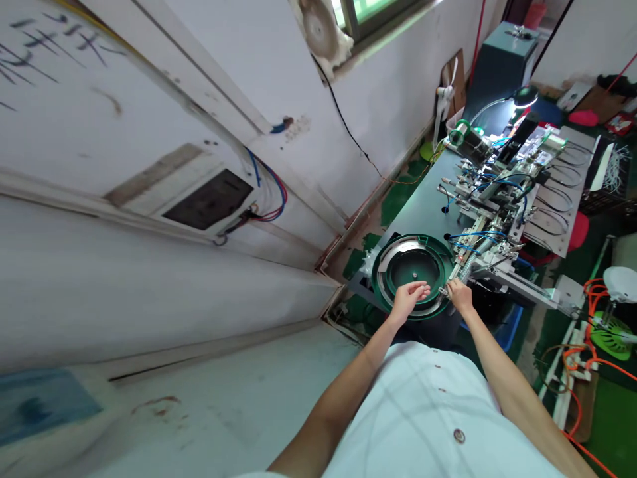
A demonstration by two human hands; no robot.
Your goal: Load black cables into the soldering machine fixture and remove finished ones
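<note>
A round green bowl feeder (pixel 381 282) with a metallic inner ring stands at the near end of the grey machine table. Over its near right part is my left hand (pixel 411 297), palm partly up, with the fingers curled and close together; whatever they may hold is too small to make out. My right hand (pixel 458 294) is at the bowl's right edge, its fingers pinched at the metal track (pixel 455 269) that leads away from the bowl. What is between those fingertips is hidden.
Beyond the track, a metal assembly machine (pixel 497 192) with blue tubes fills the table (pixel 423 206). A lit lamp (pixel 525 97) and a wire spool (pixel 460 133) stand farther back. Orange hoses (pixel 592 299) and a green fan (pixel 612 335) are at the right. A white wall (pixel 249 279) borders the left.
</note>
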